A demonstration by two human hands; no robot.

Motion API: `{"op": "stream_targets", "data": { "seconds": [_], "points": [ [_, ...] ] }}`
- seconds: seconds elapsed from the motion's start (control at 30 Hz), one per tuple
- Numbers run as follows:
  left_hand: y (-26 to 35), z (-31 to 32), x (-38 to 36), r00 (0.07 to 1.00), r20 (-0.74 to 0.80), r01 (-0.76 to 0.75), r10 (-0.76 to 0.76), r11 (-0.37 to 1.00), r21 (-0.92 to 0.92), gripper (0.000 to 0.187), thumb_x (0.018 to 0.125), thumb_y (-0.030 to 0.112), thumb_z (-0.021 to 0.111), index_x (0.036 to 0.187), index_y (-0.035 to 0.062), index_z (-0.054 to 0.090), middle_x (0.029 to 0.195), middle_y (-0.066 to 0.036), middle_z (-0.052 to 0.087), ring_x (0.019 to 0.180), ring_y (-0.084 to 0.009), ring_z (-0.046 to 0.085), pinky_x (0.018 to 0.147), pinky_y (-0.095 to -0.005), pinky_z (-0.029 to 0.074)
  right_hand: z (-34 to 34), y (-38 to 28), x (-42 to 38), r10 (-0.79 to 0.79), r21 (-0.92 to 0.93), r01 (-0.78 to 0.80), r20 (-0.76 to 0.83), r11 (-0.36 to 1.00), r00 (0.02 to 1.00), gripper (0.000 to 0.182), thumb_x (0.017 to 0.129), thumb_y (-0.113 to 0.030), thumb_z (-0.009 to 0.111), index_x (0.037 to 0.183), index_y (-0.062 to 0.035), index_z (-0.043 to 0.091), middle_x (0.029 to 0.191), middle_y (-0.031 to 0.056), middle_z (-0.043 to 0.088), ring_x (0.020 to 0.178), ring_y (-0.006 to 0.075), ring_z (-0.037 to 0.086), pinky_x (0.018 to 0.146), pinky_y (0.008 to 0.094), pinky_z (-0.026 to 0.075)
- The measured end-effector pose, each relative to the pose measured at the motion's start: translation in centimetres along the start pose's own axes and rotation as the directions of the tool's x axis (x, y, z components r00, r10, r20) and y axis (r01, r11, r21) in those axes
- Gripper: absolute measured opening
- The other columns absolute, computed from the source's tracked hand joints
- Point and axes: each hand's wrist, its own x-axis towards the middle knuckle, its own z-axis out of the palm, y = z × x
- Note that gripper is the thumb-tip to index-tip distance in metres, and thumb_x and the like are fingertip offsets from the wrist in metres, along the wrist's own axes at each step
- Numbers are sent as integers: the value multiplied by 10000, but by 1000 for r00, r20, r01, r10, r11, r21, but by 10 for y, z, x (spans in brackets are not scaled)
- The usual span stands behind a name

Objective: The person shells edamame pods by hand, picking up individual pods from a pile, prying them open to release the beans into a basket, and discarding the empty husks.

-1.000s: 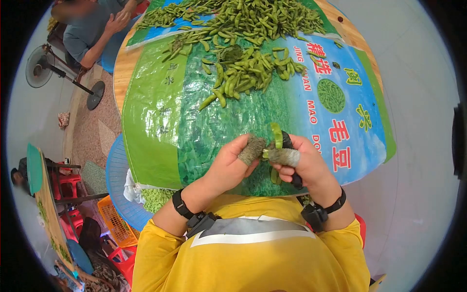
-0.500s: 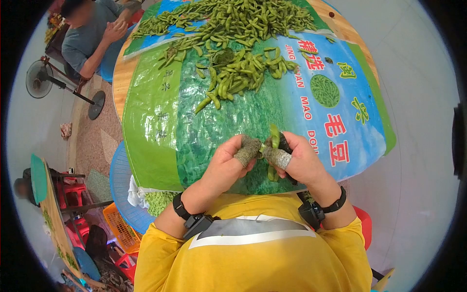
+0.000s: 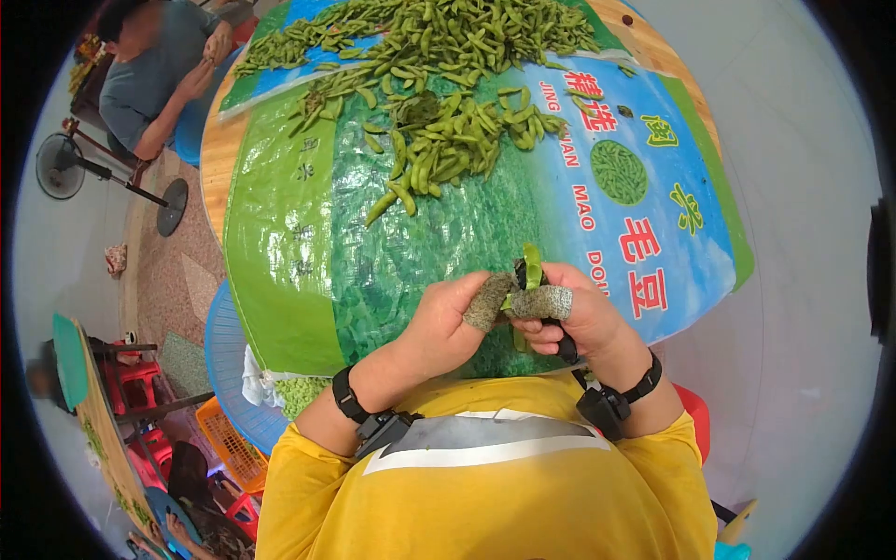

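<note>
Close above the near edge of a printed plastic sack (image 3: 411, 280), my two hands meet with their thumbs together. My right hand (image 3: 590, 322) is closed around green soybean pods (image 3: 532, 266), which stick out above and below the fingers. A speckled grey wrap covers its thumb, and something black shows about its fingers. My left hand (image 3: 443, 327), its thumb wrapped too, pinches a bit of green pod at the right thumb. The fingers partly hide what lies between them. A small cluster of loose pods (image 3: 448, 149) rests farther up the sack.
A large heap of pods (image 3: 457, 42) covers the table's far side. At left are a blue basket (image 3: 229, 359) holding shelled green beans (image 3: 301, 395), an orange crate (image 3: 229, 446) and a standing fan (image 3: 60, 166). Another person (image 3: 154, 79) sits at far left, hands together.
My left hand has shifted slightly right and down, its thumb now pressed nearer the right thumb. The pods in my right hand have tilted slightly. The view has drifted a little.
</note>
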Motion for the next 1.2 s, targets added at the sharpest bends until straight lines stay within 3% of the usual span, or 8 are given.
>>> {"op": "stream_targets", "data": {
  "seconds": [0.13, 0.2, 0.33, 0.57, 0.7, 0.77, 0.87, 1.2],
  "points": [
    [-9, -3, 2, 1000, 11, -7, 6, 999, 54, 165, 838, 73, 489, 970, 6, 561, 760, -69, 621, 674, -159, 607, 605, -280, 473, -9, 3, 10, 21, 76, -24, 33, 997, 999, 174, 822, -176, 627, 904, -56, 532, 645, 11, 491, 438, 57, 408, 394, 206, 337],
    [-9, -1, 5, 965, 47, 258, -258, 900, -352, 142, 865, 103, 499, 954, 17, 570, 702, -19, 576, 616, -114, 549, 552, -241, 439, -14, 3, 12, 26, 218, -49, 106, 975, 994, 184, 826, -170, 621, 935, -49, 533, 640, 13, 491, 434, 59, 408, 391, 206, 334],
    [0, -5, 9, 882, 165, 454, -441, 703, -547, 172, 908, 183, 486, 891, 35, 571, 639, 6, 511, 531, -78, 451, 480, -201, 363, -17, 2, 7, 24, 232, -58, 146, 971, 989, 200, 828, -173, 623, 960, -49, 538, 634, 10, 482, 429, 57, 402, 396, 206, 328],
    [-20, -20, 17, 929, 221, 348, -297, 495, -796, 252, 887, 261, 471, 849, 22, 541, 620, -68, 544, 386, -64, 267, 370, -210, 177, -20, 2, 0, -118, -589, -44, -233, 807, 965, 202, 836, -215, 601, 885, -21, 569, 576, 6, 506, 448, 92, 465, 426, 247, 365],
    [-16, -10, 28, 888, 228, 419, -399, 497, -760, 203, 880, 220, 508, 843, 26, 554, 667, -50, 556, 449, -66, 350, 410, -205, 267, -13, -5, 1, -146, -766, -90, -235, 637, 961, 221, 812, -200, 601, 882, 7, 571, 599, 85, 567, 492, 159, 526, 479, 304, 424],
    [-25, 10, 29, 987, -88, 134, -134, 991, -7, 138, 860, 184, 566, 853, 46, 569, 628, 15, 513, 496, -46, 398, 447, -190, 298, -17, -1, 6, -201, -806, 6, -141, 592, 969, 221, 804, -192, 599, 885, 12, 570, 623, 106, 581, 508, 175, 538, 494, 314, 433],
    [-11, 9, 35, 960, -41, 267, -276, 952, -150, 89, 828, 110, 605, 807, 31, 569, 683, 26, 513, 669, -58, 451, 598, -222, 404, -27, 3, 11, -205, -832, 23, -109, 555, 973, 217, 799, -181, 606, 887, 14, 574, 668, 114, 604, 538, 170, 556, 510, 311, 441],
    [-15, 3, 37, 813, -130, 432, -567, 739, -516, 86, 838, 123, 585, 781, 64, 559, 615, 45, 479, 527, -30, 390, 462, -202, 308, -27, 8, 15, -306, -615, 62, -301, 786, 903, 178, 802, -148, 650, 913, -14, 610, 715, -1, 603, 617, 47, 511, 539, 241, 433]
  ]
}}
